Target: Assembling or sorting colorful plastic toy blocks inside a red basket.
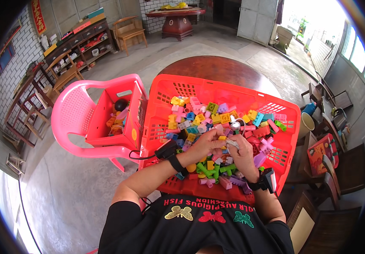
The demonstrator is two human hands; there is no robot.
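Both of my hands meet over a wide red plastic basket (148,127) heaped with colourful toy building bricks (199,120). My left hand (207,146) is closed, its fingertips pinching a small yellow toy brick (222,138). Touching that brick from the other side, my right hand (242,153) is closed on a crumpled whitish-grey cloth (232,144). Just beyond the hands, a shiny silver round thing (236,125) lies on the bricks. Green tube-shaped pieces (208,170) lie below my hands, on the side nearest me.
The basket rests on a round brown table (216,67). To the left, a pink plastic armchair (73,112) bears a red box (102,127) with toys inside. Wooden chairs (347,169) stand close on the right. A dark cable hangs by my left wrist.
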